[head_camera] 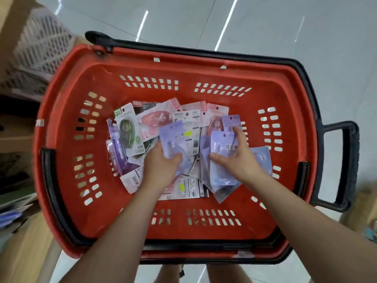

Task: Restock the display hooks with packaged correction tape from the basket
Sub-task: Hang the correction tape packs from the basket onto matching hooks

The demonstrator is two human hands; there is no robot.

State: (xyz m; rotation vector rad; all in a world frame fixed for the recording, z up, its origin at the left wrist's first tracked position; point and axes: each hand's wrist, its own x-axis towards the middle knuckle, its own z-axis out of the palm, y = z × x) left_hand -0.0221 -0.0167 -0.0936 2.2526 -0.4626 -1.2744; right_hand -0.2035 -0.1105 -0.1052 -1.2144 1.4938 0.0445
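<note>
Correction tape packs in basket: left hand grips lilac pack; right hand spread on others.

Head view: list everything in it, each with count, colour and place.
basket: one, red with black trim, centre, on the floor
handle: one, black, sticking out of the basket's right end
packets: a loose overlapping pile, too many to count, lilac, pink, green and white, on the basket's bottom
lilac packet: one, lilac, mid-pile, in the left hand
crate: one, white lattice, upper left, beside the basket
box: one, tan, top left corner, blurred
floor: glossy grey tiles, around the basket
left hand: one, in the basket, grips the lilac packet
right hand: one, in the basket, rests on lilac packets at the pile's right
legs: two, bottom edge
</note>
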